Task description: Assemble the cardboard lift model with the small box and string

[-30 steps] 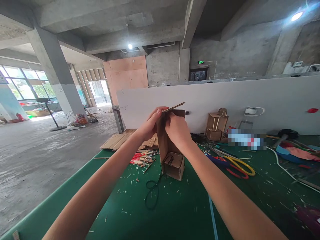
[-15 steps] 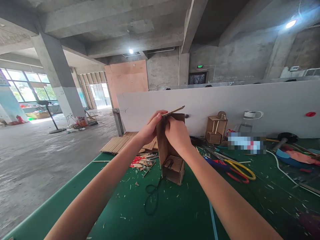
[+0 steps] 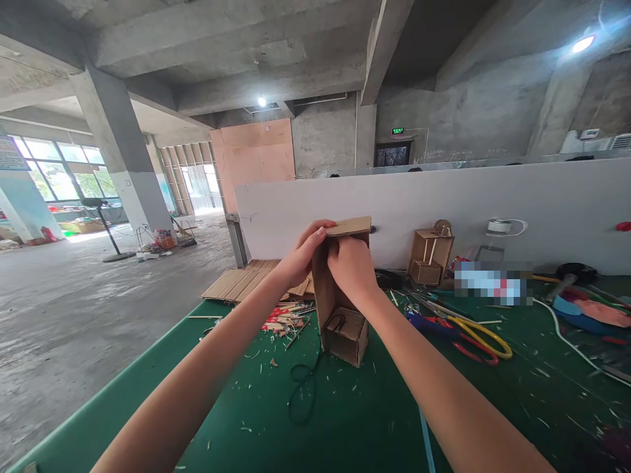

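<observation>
A tall cardboard structure (image 3: 323,295) stands upright on the green table, with a small cardboard box (image 3: 348,335) at its base and a thin black cord (image 3: 302,387) trailing from it. At its upper left, my left hand (image 3: 308,246) pinches the edge where a cardboard flap (image 3: 351,226) lies across the top. My right hand (image 3: 351,259) is closed inside the upper part, just under the flap; its fingertips and anything between them are hidden.
Stacked cardboard strips (image 3: 241,279) and scattered sticks (image 3: 286,316) lie behind to the left. Yellow-and-red-handled tools (image 3: 480,338) lie to the right. A second cardboard structure (image 3: 431,253) stands near the white partition (image 3: 444,203). Scraps dot the green table (image 3: 266,420).
The cardboard flap has come down from a tilt to nearly level across the top. Both hands stay at the structure's top, and the view has shifted slightly.
</observation>
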